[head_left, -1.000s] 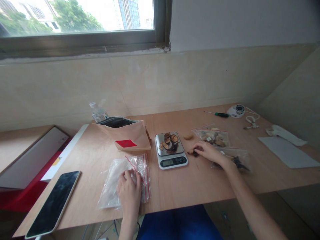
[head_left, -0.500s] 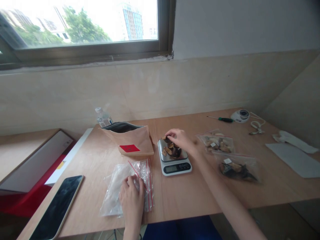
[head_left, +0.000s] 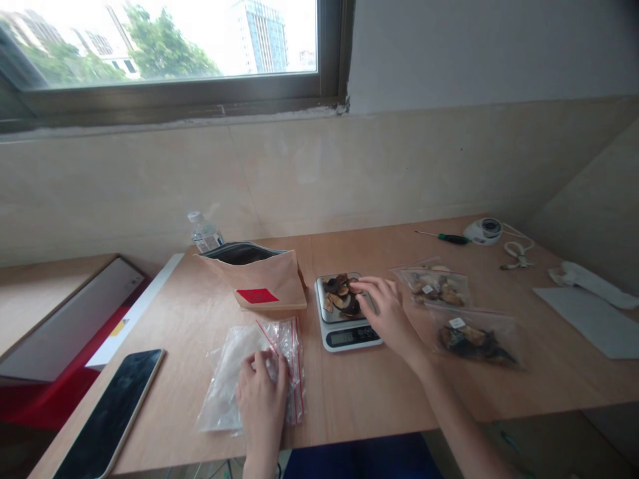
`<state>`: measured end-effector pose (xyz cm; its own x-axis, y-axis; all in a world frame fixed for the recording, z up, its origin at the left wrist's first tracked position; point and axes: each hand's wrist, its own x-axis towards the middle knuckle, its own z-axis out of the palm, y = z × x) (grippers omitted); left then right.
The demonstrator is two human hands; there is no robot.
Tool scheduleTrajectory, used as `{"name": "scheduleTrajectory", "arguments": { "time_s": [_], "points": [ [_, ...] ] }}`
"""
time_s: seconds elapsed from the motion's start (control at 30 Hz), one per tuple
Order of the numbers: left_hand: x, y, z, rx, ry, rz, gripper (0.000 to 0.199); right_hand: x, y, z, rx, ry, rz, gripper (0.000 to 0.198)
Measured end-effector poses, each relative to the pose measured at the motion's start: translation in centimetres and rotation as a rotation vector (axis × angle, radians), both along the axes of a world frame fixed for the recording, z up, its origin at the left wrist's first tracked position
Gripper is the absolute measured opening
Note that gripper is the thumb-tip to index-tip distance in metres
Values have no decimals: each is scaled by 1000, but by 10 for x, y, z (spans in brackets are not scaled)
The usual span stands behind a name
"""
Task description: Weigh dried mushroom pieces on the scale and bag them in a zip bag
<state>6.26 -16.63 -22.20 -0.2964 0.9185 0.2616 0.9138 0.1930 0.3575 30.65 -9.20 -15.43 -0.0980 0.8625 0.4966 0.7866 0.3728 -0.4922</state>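
My right hand (head_left: 387, 313) hovers at the right side of a small white kitchen scale (head_left: 327, 329), thumb and fingers apart, with nothing seen in them. On the scale's metal plate lies a pile of dark and tan dried slices (head_left: 342, 296), which look like dried mushroom; my fingertips are close to its right edge. My left hand (head_left: 263, 392) rests, fingers loosely bent and apart, on a stack of clear zip bags (head_left: 224, 392) with red seal lines. Behind these bags a brown paper pouch (head_left: 269, 276) with a red label stands with its mouth open.
Two filled zip bags, one of pale pieces (head_left: 439, 286) and one of dark pieces (head_left: 479, 339), lie right of the scale. Farther right are a screwdriver (head_left: 453, 239), a white camera (head_left: 483, 231) and a white sheet (head_left: 589, 319). A phone (head_left: 112, 412) and bottle (head_left: 206, 233) are left.
My right hand has drawn back from the top of the pile toward the right and nearer to me, and its fingers have spread. The left hand stays on the bags.
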Motion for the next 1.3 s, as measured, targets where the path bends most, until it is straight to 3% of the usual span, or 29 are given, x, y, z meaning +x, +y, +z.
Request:
{"name": "scheduleTrajectory", "arguments": {
  "time_s": [0.13, 0.37, 0.47, 0.57, 0.67, 0.8, 0.9, 1.03, 1.1, 1.3],
  "points": [
    [-2, 2, 3, 15, -92, 8, 25, -18, -47, -14, -76, 171, 39, 26],
    [-14, 0, 7, 43, -507, -9, 32, -80, -101, -24, -355, 337, 363, 38],
    [-11, -12, 19, 82, -631, 17, 31, -99, -108, -24, -362, 450, 355, 52],
    [1, -25, 36, 129, -733, -73, 28, -109, -108, -26, -395, 590, 294, 52],
    [19, -32, 48, 138, -833, -229, 22, -109, -104, -27, -483, 771, 236, 40],
    [38, -32, 52, 168, -927, -309, 18, -100, -99, -31, -535, 1009, 188, 35],
    [45, -31, 53, 229, -945, -250, 19, -91, -97, -38, -574, 1066, 193, 32],
    [43, -28, 61, 428, -884, 48, 28, -78, -99, -51, -643, 1045, 172, 26],
    [41, -25, 65, 466, -874, 125, 31, -72, -102, -55, -708, 1051, 195, 27],
    [37, -22, 66, 376, -880, -23, 27, -52, -115, -53, -794, 934, 271, 32]
  ]
}}
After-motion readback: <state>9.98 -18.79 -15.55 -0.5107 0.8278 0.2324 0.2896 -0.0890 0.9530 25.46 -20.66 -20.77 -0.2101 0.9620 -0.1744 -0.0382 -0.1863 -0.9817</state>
